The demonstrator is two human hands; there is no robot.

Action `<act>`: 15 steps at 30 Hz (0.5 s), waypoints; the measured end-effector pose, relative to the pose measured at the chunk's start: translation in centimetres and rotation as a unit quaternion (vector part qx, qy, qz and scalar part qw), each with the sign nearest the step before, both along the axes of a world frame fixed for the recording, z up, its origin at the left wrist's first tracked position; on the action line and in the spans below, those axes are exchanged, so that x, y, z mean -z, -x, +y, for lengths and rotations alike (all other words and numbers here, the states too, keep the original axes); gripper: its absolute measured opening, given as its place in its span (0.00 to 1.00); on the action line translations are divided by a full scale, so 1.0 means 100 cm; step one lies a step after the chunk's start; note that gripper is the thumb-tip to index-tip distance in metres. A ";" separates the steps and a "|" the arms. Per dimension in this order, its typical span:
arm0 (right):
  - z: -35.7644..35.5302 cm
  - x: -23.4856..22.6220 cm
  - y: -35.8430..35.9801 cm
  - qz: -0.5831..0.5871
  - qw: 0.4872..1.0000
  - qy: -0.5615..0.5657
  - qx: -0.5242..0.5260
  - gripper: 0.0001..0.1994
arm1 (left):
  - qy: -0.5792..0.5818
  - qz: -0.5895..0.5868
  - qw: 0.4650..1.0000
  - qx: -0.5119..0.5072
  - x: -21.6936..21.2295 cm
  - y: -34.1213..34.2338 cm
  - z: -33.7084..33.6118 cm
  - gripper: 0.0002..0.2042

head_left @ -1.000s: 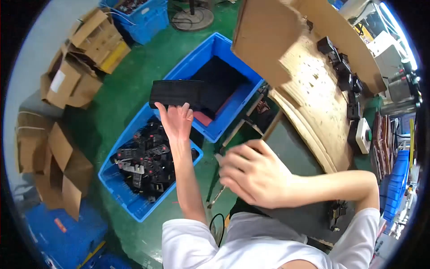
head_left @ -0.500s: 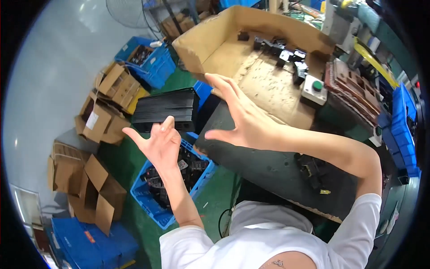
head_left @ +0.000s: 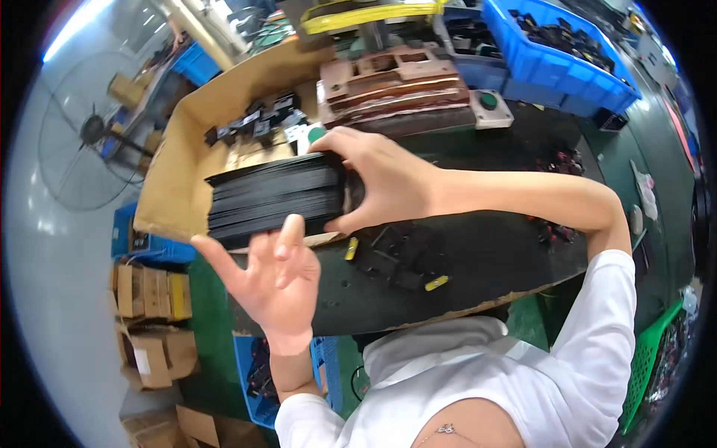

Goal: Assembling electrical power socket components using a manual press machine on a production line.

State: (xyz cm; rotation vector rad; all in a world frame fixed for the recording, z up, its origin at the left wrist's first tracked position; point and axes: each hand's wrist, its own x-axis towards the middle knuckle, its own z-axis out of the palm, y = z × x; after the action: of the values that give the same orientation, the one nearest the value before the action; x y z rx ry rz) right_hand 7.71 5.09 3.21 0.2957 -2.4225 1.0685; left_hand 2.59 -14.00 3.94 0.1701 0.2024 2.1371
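Observation:
A stack of thin black pieces [head_left: 272,196], layered along its side, is held up in front of me above the near edge of the cardboard box. Under its near side is my left hand [head_left: 278,291], palm up, with some fingers hidden beneath the stack and the thumb out at the left. My right hand [head_left: 388,179] clasps the right end, fingers over the far corner and thumb at the near corner. Just right of the stack, black parts with yellow bits [head_left: 403,257] lie on the dark worktable [head_left: 478,261].
The open cardboard box [head_left: 172,164] contains several black parts. Beyond the table's middle sits a brown block fixture [head_left: 396,89], beside a white box with a green button [head_left: 491,110]. A blue bin of black parts [head_left: 538,63] is at the far right. Below left stands a blue crate [head_left: 250,399].
My view has swung right, and the stack is now over the table and cardboard box. My right hand, apart from the stack before, has closed on its right end.

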 end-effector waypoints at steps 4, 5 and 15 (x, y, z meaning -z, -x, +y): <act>0.035 0.000 -0.050 -0.010 0.996 -0.013 0.088 0.35 | 0.007 0.013 0.992 0.126 0.006 -0.015 0.044 0.32; 0.040 -0.005 -0.061 -0.048 0.995 0.002 0.092 0.35 | 0.008 0.011 0.992 0.128 0.004 -0.020 0.051 0.32; 0.075 0.022 -0.089 -0.097 0.985 0.046 0.138 0.33 | 0.103 -0.078 0.973 0.192 0.023 -0.029 0.096 0.16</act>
State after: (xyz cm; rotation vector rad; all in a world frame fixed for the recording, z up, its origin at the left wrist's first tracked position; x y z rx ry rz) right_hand 16.57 12.58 0.98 -0.1798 -2.4807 1.1202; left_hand 5.48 -4.38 1.69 -0.0767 0.2729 1.7217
